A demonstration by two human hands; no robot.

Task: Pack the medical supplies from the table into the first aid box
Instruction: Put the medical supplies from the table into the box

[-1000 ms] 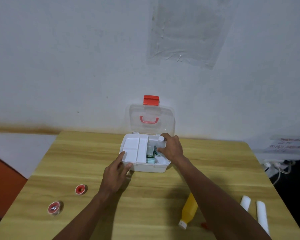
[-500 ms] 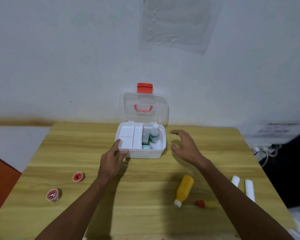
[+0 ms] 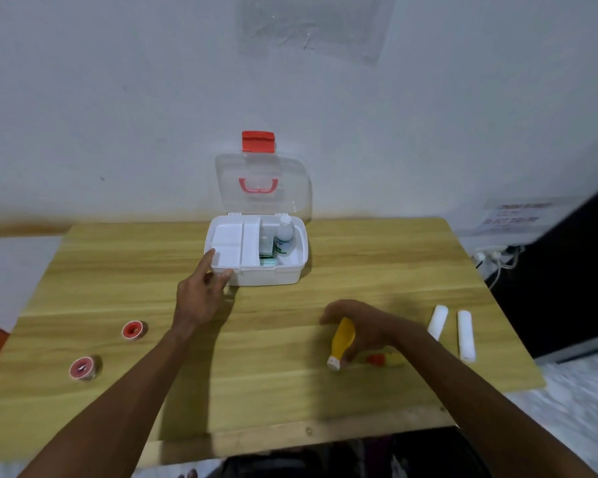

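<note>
Having left the white plastic first aid box [image 3: 256,257], our right hand [image 3: 356,322] is curling loosely over the lying yellow plastic bottle [image 3: 343,341], risking rolling it away, while our spread left hand [image 3: 201,294] is steadying the box.

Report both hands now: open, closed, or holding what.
Left hand: open, fingers resting on the front left corner of the first aid box.
Right hand: curled over the yellow bottle; grip cannot be told.

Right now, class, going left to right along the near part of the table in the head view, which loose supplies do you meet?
Nearer red tape roll → farther red tape roll → yellow bottle → left white gauze roll → right white gauze roll.
</note>
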